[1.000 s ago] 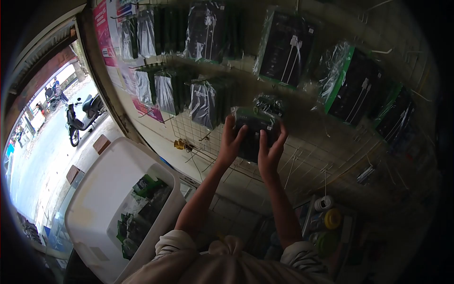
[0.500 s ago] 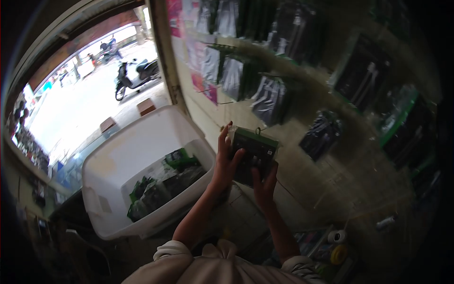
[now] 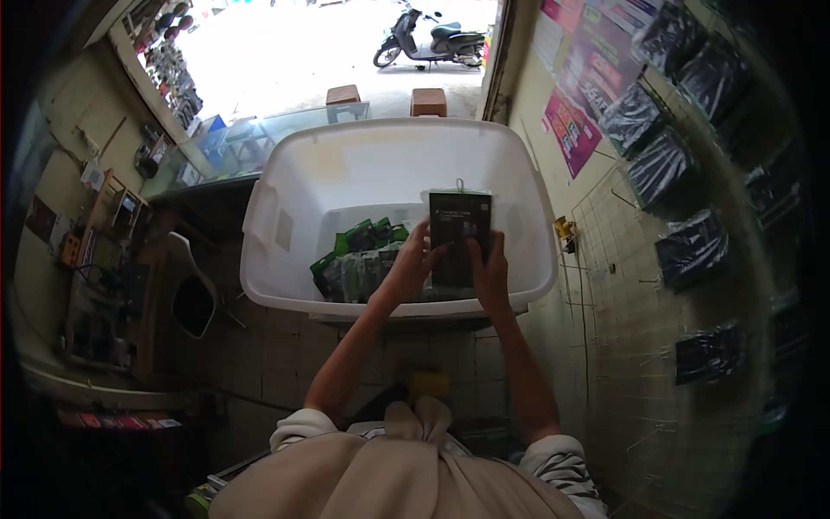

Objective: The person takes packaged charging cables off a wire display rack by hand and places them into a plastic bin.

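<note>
A dark packet in clear wrap (image 3: 461,221), with a small hanging loop on top, is upright between my two hands. My left hand (image 3: 413,266) grips its left edge, thumb across the front. On the right edge, my right hand (image 3: 488,268) holds it the same way, thumb on the front. Behind and below the packet is a large white plastic tub (image 3: 303,164). Several green and dark wrapped packets (image 3: 359,264) lie inside it, to the left of my hands.
Wrapped packets (image 3: 661,169) hang on a wire rack (image 3: 622,346) at the right. A glass counter (image 3: 233,156) stands behind the tub at left, a chair (image 3: 192,290) beside it. Two brown stools (image 3: 428,102) and a scooter (image 3: 428,41) are beyond.
The view has turned from the wall rack toward the tub. Both hands, still holding the dark packet, have moved from in front of the rack to over the tub.
</note>
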Demonstrator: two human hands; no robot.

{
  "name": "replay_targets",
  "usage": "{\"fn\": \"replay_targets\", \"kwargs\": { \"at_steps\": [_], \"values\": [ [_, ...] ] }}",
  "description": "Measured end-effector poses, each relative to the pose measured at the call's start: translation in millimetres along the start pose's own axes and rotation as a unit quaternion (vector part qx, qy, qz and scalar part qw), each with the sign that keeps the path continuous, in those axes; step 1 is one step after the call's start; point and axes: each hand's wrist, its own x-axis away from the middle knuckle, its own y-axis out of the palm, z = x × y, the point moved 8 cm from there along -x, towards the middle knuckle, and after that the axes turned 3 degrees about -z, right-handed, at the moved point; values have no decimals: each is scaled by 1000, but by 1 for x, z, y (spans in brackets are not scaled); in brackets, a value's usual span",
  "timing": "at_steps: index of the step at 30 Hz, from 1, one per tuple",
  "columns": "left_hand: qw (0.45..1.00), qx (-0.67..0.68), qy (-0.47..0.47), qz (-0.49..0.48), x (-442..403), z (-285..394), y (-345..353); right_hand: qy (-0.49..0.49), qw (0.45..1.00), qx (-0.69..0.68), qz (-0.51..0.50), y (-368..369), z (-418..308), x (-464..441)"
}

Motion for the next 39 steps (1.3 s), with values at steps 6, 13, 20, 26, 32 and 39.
{"fn": "replay_targets", "kwargs": {
  "at_steps": [6, 13, 20, 26, 32, 39],
  "values": [
    [970, -242, -7, -27, -9, -145, -44, 81, 954, 197, -212, 96, 105, -30],
    [875, -187, -405, -185, 20, -214, -32, 235, 830, 338, -377, 135, 193, -6],
    [868, -269, -346, -232, 22, -228, -19, 243, 836, 330, -365, 130, 192, -1],
    [902, -372, -182, -125, -1, -130, -13, 74, 965, 189, -168, 58, 100, -1],
    [953, -203, 98, -202, -13, -13, 118, 0, 957, 275, 93, -96, 8, 79],
    [909, -58, 214, -354, 10, 98, 293, 38, 821, 409, 397, -284, -49, 204]
  ]
}}
